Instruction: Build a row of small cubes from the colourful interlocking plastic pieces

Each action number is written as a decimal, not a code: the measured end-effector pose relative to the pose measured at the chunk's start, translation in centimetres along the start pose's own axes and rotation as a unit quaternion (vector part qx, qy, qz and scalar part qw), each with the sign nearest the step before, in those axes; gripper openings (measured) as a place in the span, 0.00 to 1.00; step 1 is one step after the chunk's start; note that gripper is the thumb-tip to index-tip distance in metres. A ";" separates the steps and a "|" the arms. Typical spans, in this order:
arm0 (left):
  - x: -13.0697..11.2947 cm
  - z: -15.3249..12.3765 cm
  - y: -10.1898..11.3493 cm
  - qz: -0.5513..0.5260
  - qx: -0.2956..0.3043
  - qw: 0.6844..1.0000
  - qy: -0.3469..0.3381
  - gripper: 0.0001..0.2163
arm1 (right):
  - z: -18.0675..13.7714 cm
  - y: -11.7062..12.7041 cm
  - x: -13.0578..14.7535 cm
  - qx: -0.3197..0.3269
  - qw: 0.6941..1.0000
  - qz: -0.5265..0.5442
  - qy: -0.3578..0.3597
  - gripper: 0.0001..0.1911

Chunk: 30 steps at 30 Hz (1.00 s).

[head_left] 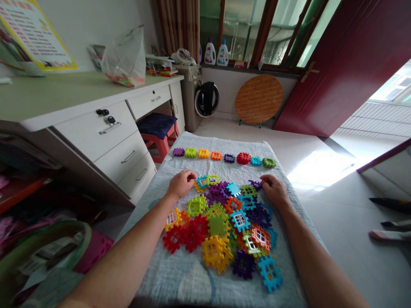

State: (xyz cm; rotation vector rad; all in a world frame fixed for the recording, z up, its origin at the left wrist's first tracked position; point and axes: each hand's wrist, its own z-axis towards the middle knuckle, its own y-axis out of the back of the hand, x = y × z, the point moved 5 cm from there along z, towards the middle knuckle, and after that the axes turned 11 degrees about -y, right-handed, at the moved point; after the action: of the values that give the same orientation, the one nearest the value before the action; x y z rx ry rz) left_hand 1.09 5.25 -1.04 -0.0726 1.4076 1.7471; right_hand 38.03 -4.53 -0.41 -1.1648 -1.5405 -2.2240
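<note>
A loose heap of colourful plastic interlocking building blocks (217, 224), flat squares with notched edges and many with window cut-outs, lies on the cloth-covered table (189, 278). At its far left corner is my left hand (182, 185), fingers curled together beside a blue block (202, 182) and a light green block (212, 179). Whatever its fingertips may hold is hidden. My right hand (274, 190) pinches the edge of a purple block (255, 184) at the heap's far right. Beyond both hands, a row of small block stacks runs from a purple stack (178, 152) to a green stack (269, 162).
A desk with drawers (109, 128) stands on the left, bearing a plastic bag (125, 60). Past the table are a stool (159, 128), a washing machine (192, 98) and a round wooden board (259, 98). A red door (334, 68) stands at the right.
</note>
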 end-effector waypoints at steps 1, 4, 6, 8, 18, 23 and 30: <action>0.0 0.0 0.0 0.001 0.000 1.000 0.001 0.06 | 0.0 0.0 0.0 0.001 1.000 0.000 -0.001 0.15; 0.0 0.0 0.0 0.003 -0.001 1.000 0.006 0.06 | 0.0 0.0 0.0 0.003 1.000 0.003 -0.002 0.14; 0.0 0.1 0.0 0.005 -0.002 1.000 0.008 0.06 | 0.0 0.0 0.0 0.003 1.000 0.001 0.000 0.14; 0.0 0.1 0.0 0.007 -0.002 1.000 0.008 0.06 | 0.0 0.0 0.0 0.002 1.000 0.000 -0.001 0.14; 0.1 0.3 -0.1 0.012 0.000 1.000 0.013 0.06 | -0.1 0.0 0.0 0.004 1.000 0.010 -0.005 0.14; 0.1 0.4 -0.1 0.012 0.000 1.000 0.012 0.06 | 0.0 -0.1 -0.3 0.000 1.000 0.007 -0.014 0.14; 0.1 0.7 -0.1 0.003 -0.003 1.000 0.009 0.06 | 0.5 -0.2 -0.4 0.005 1.000 0.009 -0.021 0.15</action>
State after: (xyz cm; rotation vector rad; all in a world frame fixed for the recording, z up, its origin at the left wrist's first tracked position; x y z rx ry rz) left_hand 1.39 5.87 -0.97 -0.0877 1.4176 1.7592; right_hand 38.45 -4.17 -0.78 -1.2243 -1.5478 -2.1913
